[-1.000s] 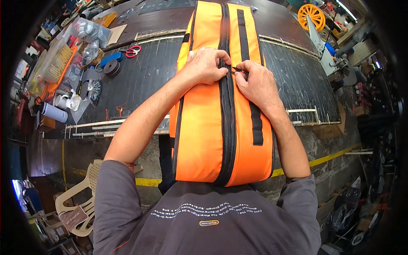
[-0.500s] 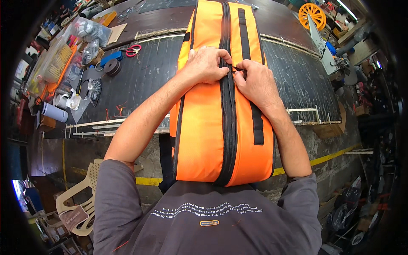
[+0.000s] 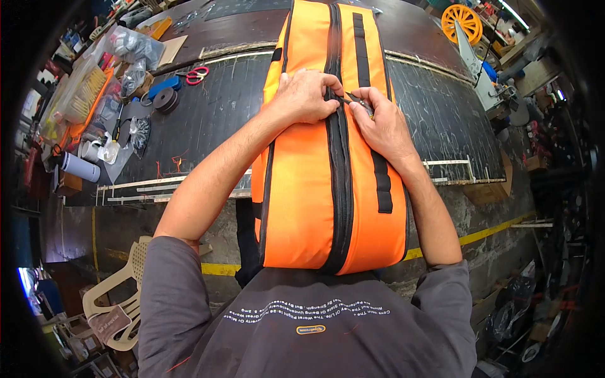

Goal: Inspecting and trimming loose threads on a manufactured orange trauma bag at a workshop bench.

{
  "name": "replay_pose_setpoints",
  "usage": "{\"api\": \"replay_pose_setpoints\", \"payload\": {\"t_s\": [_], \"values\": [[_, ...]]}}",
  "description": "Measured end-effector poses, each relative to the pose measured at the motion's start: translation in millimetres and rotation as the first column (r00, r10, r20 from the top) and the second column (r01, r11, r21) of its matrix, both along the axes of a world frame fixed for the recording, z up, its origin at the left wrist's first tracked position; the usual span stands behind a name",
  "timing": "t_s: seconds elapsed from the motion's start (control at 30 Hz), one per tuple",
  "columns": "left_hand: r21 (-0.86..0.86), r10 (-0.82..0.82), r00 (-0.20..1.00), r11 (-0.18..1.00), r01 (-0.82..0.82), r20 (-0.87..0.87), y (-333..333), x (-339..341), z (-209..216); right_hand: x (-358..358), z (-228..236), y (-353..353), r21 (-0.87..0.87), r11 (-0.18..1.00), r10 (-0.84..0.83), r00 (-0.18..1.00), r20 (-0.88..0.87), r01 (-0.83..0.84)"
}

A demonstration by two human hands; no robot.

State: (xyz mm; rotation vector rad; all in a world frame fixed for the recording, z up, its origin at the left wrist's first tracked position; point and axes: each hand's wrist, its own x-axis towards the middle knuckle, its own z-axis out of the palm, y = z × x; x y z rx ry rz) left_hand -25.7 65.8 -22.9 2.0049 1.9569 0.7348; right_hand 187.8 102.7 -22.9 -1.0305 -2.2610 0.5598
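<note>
A long orange bag (image 3: 296, 208) lies lengthwise in front of me, its near end against my body. A black zipper (image 3: 340, 183) runs down its middle. My left hand (image 3: 307, 96) rests on the bag's far half, thumb and forefinger pinched on a small black piece at the zipper, seemingly its pull. Just to the right, my right hand (image 3: 383, 125) is closed round a small dark pointed tool (image 3: 360, 103) that looks like thread snips, its tip close to the left fingertips. Most of the tool is hidden in the palm. Right of the zipper lies a black webbing strip (image 3: 382, 183).
Under the bag is a dark worktable (image 3: 214, 120). On its left are red-handled scissors (image 3: 197, 75), a black tape roll (image 3: 166, 100), a white tumbler (image 3: 80, 167) and a clear plastic box (image 3: 82, 94). A machine with a yellow wheel (image 3: 462, 24) stands at right; a beige chair (image 3: 120, 296) is lower left.
My right hand has turned and its fingers have shifted, so more of the dark tool shows. The left hand stays at the zipper. The bag has barely moved.
</note>
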Motion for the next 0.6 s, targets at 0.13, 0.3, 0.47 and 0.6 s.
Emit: {"api": "replay_pose_setpoints", "payload": {"t_s": [0.13,0.3,0.47,0.6], "values": [[-0.052,0.003,1.0,0.999,-0.004,-0.03,0,2,4,0,-2,1,-0.107,0.994,-0.043,0.988,-0.15,0.027],[-0.062,-0.028,0.973,0.998,0.014,-0.231,7,13,22,0,-15,16,-0.206,0.978,-0.065,0.914,-0.4,-0.021],[-0.096,-0.031,0.881,0.995,-0.017,-0.472,23,36,31,4,-12,16,-0.219,0.975,-0.066,0.92,-0.386,-0.022],[-0.064,-0.034,0.963,0.998,0.017,-0.267,24,25,10,6,-12,15,-0.162,0.987,-0.076,0.897,-0.435,0.005]]}}
